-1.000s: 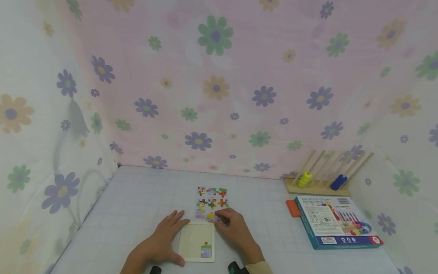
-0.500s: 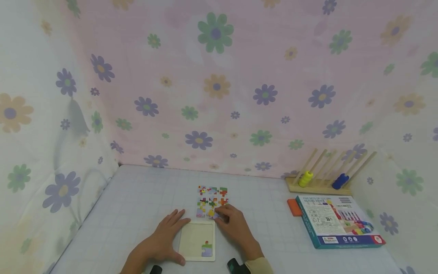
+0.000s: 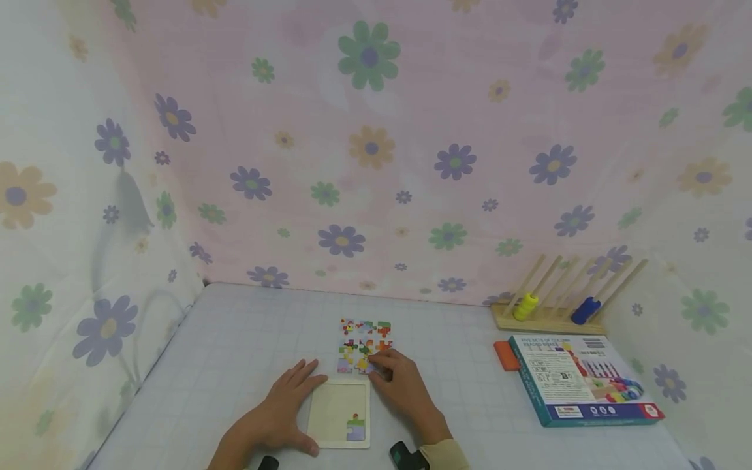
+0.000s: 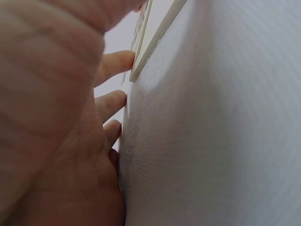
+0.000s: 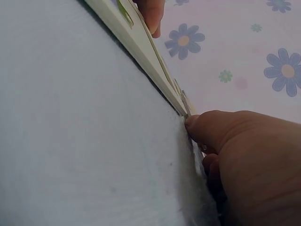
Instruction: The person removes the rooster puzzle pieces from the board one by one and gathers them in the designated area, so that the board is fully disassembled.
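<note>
In the head view a shallow pale puzzle tray [image 3: 329, 408] lies on the table, with one purple-and-green puzzle piece [image 3: 355, 429] in its lower right corner. My left hand [image 3: 279, 408] spreads along the tray's left side, index finger at the top corner and thumb at the lower edge. Just beyond the tray, loose puzzle pieces [image 3: 349, 346] lie in rows. My right hand [image 3: 405, 391] pinches a yellow-and-purple piece [image 3: 364, 367] at the near end of these rows, its fingers partly covering it. In the right wrist view the thumb [image 5: 204, 126] is right at the tray's corner.
At the right lies a boxed toy set [image 3: 581, 385] with an orange block [image 3: 506, 356] against its left side. Behind it stands a wooden peg rack [image 3: 549, 322] holding yellow beads [image 3: 525, 307] and blue beads [image 3: 585, 311]. Flowered cloth [image 3: 399, 215] walls the table in.
My right hand has shifted slightly away from the tray, and the piece under its fingers sits closer to the other rows. The left hand stays put.
</note>
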{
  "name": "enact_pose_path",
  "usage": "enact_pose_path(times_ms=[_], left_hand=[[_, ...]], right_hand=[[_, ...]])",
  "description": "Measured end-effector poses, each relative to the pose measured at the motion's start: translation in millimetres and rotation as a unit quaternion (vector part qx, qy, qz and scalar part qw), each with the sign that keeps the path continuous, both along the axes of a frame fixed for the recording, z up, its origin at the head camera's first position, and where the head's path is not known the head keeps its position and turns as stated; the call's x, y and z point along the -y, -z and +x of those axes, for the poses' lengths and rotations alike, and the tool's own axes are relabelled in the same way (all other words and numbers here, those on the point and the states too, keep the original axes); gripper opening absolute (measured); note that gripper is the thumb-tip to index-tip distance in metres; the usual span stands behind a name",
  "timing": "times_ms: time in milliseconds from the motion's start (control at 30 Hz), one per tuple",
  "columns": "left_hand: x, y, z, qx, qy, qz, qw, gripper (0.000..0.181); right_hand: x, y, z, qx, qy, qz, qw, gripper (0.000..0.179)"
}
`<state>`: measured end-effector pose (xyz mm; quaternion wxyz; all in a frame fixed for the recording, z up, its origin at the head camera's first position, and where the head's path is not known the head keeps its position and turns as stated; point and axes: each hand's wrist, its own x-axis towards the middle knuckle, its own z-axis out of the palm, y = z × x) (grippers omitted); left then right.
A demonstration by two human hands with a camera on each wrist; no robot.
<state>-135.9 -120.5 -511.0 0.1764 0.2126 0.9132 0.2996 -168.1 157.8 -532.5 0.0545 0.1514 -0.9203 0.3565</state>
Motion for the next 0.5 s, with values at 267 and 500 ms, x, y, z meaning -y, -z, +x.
enact_pose_path(times_ms=[267, 500], left_hand=[[-2.1, -3.4, 1.5, 0.006, -0.007, -0.003, 1.0, 0.115], [1.0, -3.5, 3.0, -0.008, 0.003, 0.007, 0.9999, 0.118]], right_hand=[[1.0, -0.9, 0.1, 0.006, 0.007, -0.002, 1.0, 0.026], [2.0, -5.7, 2.2, 0.002, 0.004, -0.014, 0.9999, 0.025]])
